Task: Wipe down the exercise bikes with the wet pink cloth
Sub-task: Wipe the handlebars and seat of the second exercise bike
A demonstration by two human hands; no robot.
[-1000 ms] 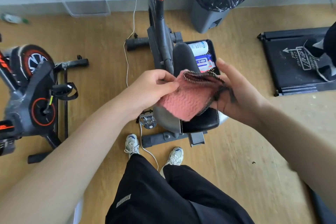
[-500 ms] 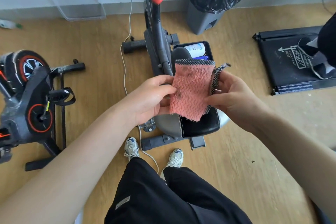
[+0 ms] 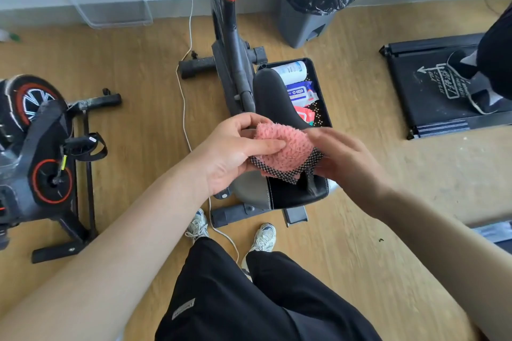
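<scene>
The fluffy pink cloth (image 3: 285,148) with a black dotted trim is bunched up between both hands, just above the black saddle (image 3: 273,97) of the grey exercise bike (image 3: 231,44) in front of me. My left hand (image 3: 235,149) grips the cloth's left side with thumb and fingers curled round it. From the right, my right hand (image 3: 343,158) holds the cloth's other side; it is motion-blurred. A second bike (image 3: 38,147), black with red-rimmed wheels, stands at the left.
A black tray (image 3: 322,86) with a bottle and wipe packs lies on the wooden floor beside the saddle. A grey lidded bin (image 3: 310,8) stands by the wall. A white cable (image 3: 184,69) runs past the bike. A black treadmill (image 3: 432,86) lies right, a clear lid (image 3: 108,3) back left.
The cloth hung flat and upright between my hands; now it is folded into a bunch, fluffy side up, and both hands have closed in on it.
</scene>
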